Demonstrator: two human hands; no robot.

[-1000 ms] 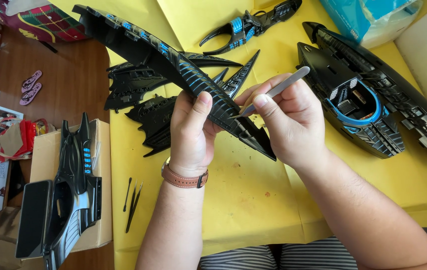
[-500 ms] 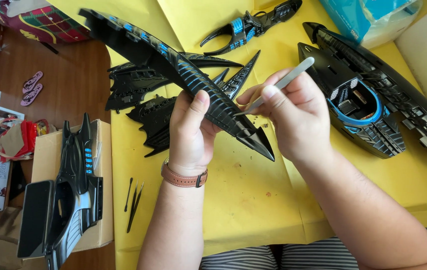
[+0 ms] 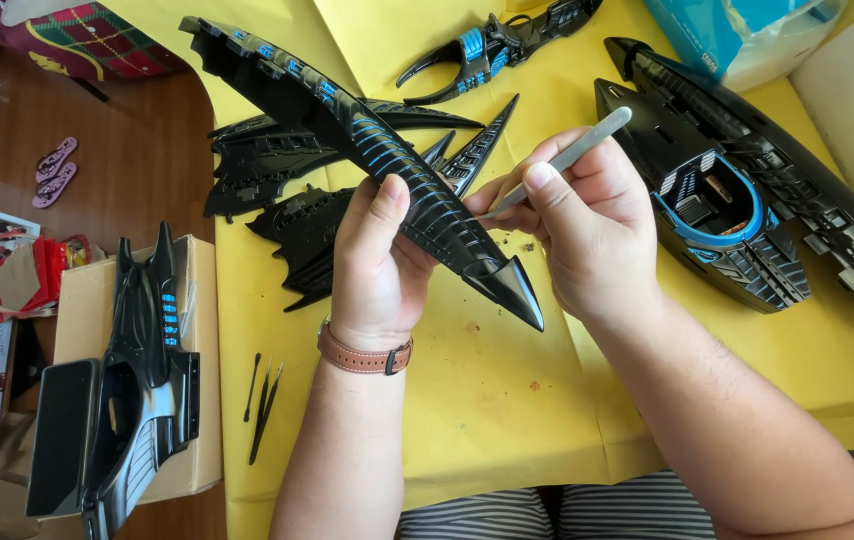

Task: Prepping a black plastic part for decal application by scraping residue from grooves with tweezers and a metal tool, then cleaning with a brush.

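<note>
My left hand [image 3: 379, 265], with a brown strap on its wrist, grips a long black pointed model part with blue stripes [image 3: 347, 115], held slanted above the yellow sheet [image 3: 467, 400]. Its sharp tip points down to the right. My right hand [image 3: 587, 225] pinches a slim silver metal tool [image 3: 572, 152], whose lower end rests against the part's ribbed side. The tool's working tip is hidden behind my fingers.
A large black hull with a blue cockpit ring [image 3: 717, 200] lies at right. Black wing pieces [image 3: 287, 190] lie behind the held part. Another black piece [image 3: 497, 45] sits at the top. A cardboard box [image 3: 197, 400] at left carries a black body shell [image 3: 137, 370]. Thin black sticks [image 3: 262, 410] lie nearby.
The held part and both hands have shifted slightly; the silver tool's upper end has tilted a little, staying against the part.
</note>
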